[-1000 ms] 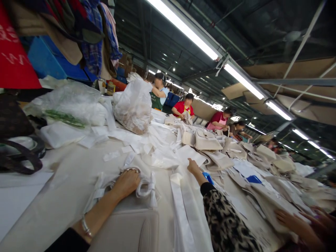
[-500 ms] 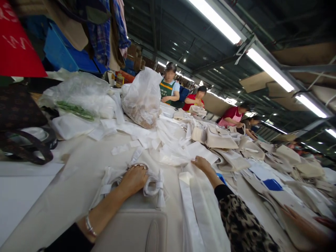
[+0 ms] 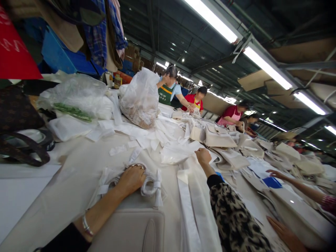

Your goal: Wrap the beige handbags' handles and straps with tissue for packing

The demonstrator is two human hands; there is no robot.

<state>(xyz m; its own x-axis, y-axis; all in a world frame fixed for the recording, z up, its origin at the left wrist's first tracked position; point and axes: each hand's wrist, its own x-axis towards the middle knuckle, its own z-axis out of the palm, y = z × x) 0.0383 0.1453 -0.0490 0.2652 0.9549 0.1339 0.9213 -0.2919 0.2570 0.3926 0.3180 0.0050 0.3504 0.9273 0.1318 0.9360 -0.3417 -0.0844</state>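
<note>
Head cam: see L hand (image 3: pixel 133 179) curled over white-wrapped coils (image 3: pixel 149 185) at top of beige bag (image 3: pixel 127 229), flat on table (image 3: pixel 76 175); R hand (image 3: pixel 203 156) fist-like at far end of loose white sheet (image 3: pixel 202 199). Can't tell grip, either side. Est. progress: judge coils done up, bag's lower face yet uncovered.
</note>
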